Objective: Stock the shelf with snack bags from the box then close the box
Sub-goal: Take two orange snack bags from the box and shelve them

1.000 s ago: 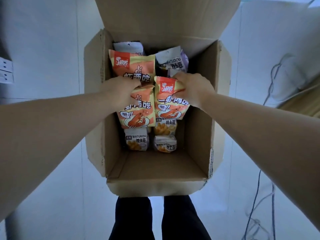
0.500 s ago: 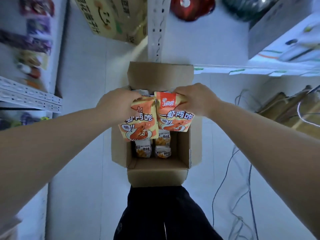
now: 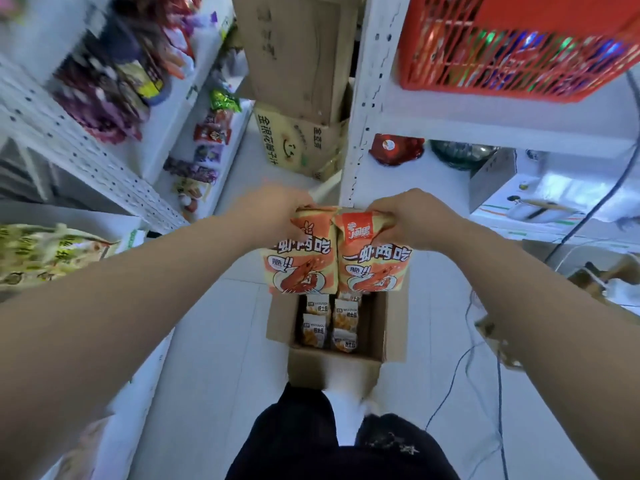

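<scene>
Two orange shrimp snack bags hang side by side high above the open cardboard box (image 3: 377, 327). My left hand (image 3: 273, 216) grips the top of the left bag (image 3: 301, 265). My right hand (image 3: 412, 220) grips the top of the right bag (image 3: 374, 265). Down in the box, several small white snack bags (image 3: 329, 323) lie in two rows. The box stands on the floor just ahead of my legs. The white shelf unit (image 3: 114, 161) on the left carries blurred snack packs.
A second white rack (image 3: 360, 109) stands ahead on the right, with a red plastic basket (image 3: 512, 46) on top. Stacked cardboard boxes (image 3: 298, 98) fill the gap between the racks. Cables (image 3: 485, 393) trail over the floor at the right. A yellow-green bag (image 3: 48, 251) sits on the near left shelf.
Both hands have lifted the two orange bags up out of the box. My view has risen, so the box looks smaller and the shelves have come into sight.
</scene>
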